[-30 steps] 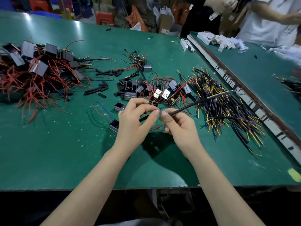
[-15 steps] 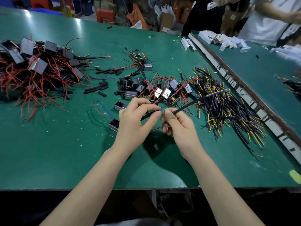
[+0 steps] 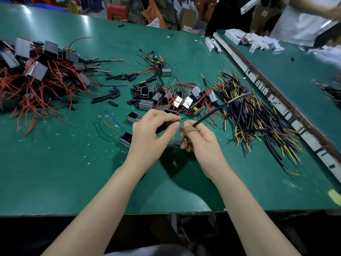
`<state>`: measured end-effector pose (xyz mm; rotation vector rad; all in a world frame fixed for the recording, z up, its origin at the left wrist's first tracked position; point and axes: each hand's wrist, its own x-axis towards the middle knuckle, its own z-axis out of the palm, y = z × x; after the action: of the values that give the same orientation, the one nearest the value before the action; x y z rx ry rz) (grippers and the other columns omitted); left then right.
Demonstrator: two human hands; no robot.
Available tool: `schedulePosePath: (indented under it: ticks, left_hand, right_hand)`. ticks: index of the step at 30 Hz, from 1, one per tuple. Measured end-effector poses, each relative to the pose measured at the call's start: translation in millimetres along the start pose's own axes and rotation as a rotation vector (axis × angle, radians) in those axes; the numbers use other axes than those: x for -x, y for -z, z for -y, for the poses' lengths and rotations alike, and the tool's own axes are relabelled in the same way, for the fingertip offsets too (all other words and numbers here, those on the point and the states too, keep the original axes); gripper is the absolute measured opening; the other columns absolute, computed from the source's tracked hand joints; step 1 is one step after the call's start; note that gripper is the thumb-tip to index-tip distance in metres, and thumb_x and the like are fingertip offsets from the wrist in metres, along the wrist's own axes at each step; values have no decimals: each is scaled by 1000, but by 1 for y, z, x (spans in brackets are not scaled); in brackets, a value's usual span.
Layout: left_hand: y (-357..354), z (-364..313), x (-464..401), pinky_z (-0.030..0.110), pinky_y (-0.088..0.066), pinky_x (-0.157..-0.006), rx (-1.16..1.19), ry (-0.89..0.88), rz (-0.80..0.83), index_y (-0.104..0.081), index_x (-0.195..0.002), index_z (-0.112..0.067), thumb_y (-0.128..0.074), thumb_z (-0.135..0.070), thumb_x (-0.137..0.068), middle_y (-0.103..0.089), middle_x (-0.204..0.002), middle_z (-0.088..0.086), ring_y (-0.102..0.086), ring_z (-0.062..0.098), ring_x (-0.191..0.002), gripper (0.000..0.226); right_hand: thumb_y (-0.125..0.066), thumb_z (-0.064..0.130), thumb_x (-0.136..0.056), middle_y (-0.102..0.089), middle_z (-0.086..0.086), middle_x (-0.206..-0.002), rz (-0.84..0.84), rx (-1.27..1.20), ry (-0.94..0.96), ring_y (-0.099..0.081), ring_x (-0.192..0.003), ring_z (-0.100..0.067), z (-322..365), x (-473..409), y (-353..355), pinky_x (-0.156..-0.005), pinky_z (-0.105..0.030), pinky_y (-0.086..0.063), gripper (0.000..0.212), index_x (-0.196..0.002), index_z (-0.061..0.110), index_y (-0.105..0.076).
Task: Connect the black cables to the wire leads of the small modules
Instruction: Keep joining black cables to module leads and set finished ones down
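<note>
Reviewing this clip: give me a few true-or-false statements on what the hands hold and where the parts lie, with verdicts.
1. The right hand pinches a black cable that runs up and to the right. True.
2. The left hand lies flat and open on the table. False: it is raised, fingers curled, pinching a thin wire lead at its fingertips.
3. The heap of black cables with yellow and purple ends lies right of the hands. True.
4. The big tangle of red-wired modules sits at the table's right edge. False: it is at the far left.
5. Loose black sleeve pieces lie between the two piles. True.
</note>
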<state>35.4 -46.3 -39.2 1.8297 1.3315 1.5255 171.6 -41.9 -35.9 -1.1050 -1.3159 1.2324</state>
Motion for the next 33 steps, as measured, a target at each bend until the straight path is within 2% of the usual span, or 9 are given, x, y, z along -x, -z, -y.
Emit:
schedulePosePath:
  ticks: [9,15,18,22,27,33]
  left_hand:
    - [2,-7,2,52,-42,-92,-71,29,43,-67,-110,-31,-54,-33,-88,-56,-102,-9,-57,14,-103,26]
    - [2,-7,3,53,-42,-91,-66,45,51,-71,-102,-25,-54,-33,-87,-57,-104,-6,-57,15,-104,24]
    - [3,-7,3,52,-40,-93,-61,60,55,-71,-98,-27,-55,-34,-85,-58,-103,-8,-54,15,-105,22]
    - [3,-7,4,48,-33,-97,-118,43,60,-66,-96,-39,-55,-37,-85,-58,-104,-15,-42,13,-110,16]
    - [3,-7,4,44,-32,-97,-111,23,42,-58,-97,-49,-54,-38,-86,-54,-102,-22,-38,8,-109,16]
    - [3,-8,5,49,-37,-89,-145,-63,-33,-67,-96,-37,-60,-33,-86,-58,-97,-17,-44,12,-103,13]
  right_hand:
    - [-47,18,-99,-58,15,-61,-5,-30,-8,-50,-50,-5,3,1,1,-48,-14,-36,21,-81,20,-55]
    - [-48,18,-99,-57,13,-62,28,-35,-25,-50,-50,-7,2,1,2,-48,-15,-37,23,-79,21,-57]
    - [-53,26,-88,-55,12,-61,47,-67,-72,-50,-51,-10,1,-1,3,-50,-19,-36,16,-74,25,-59]
    - [-49,28,-80,-49,10,-59,66,-76,-92,-46,-50,-11,-1,-3,5,-53,-23,-35,21,-63,29,-61]
    - [-49,27,-79,-47,9,-58,52,-100,-102,-44,-49,-11,0,-3,3,-51,-22,-35,14,-68,25,-57]
    - [-49,21,-92,-47,10,-60,74,-87,-68,-45,-49,-10,0,0,4,-51,-21,-36,22,-72,24,-57]
